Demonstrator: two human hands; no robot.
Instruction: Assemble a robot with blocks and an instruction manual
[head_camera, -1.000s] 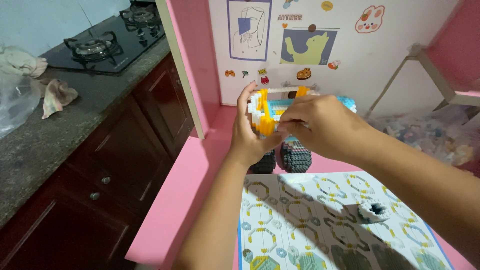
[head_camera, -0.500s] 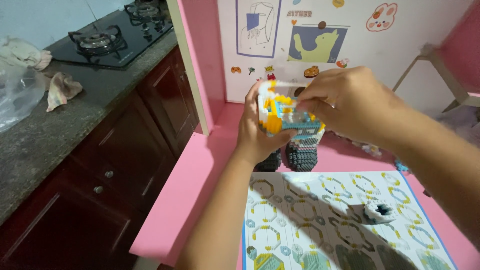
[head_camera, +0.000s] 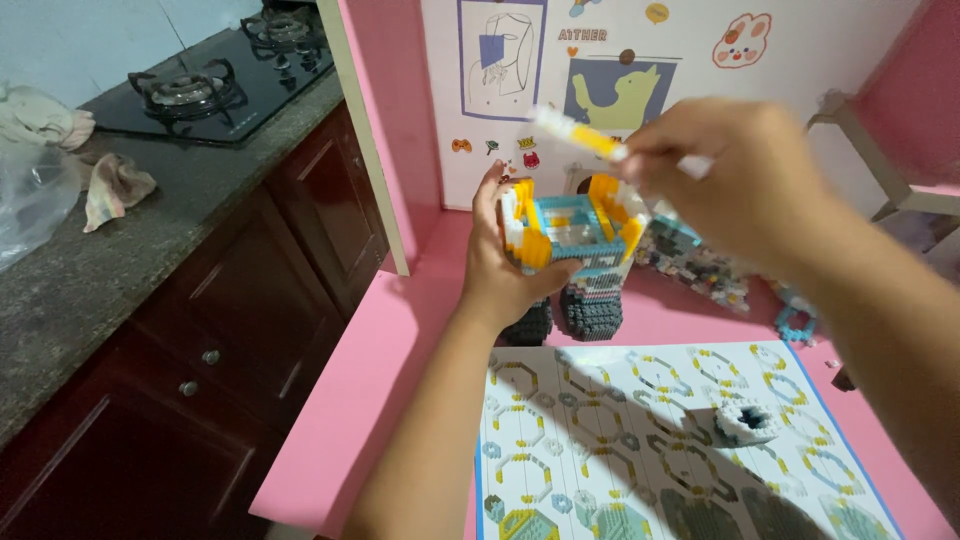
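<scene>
The left hand (head_camera: 505, 265) is clasped round a blue, white and yellow brick model (head_camera: 572, 238), held above the pink table (head_camera: 380, 400). A thin white-and-yellow brick strip (head_camera: 580, 135) is pinched by the right hand (head_camera: 730, 180). The model is judged light, rigid but easily broken apart; support at its sides is advised. An instruction sheet (head_camera: 620, 450) lies below.

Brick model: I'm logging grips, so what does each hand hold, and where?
Left hand grips the brick model by its left side. Right hand pinches one end of a white-and-yellow brick strip.
</scene>
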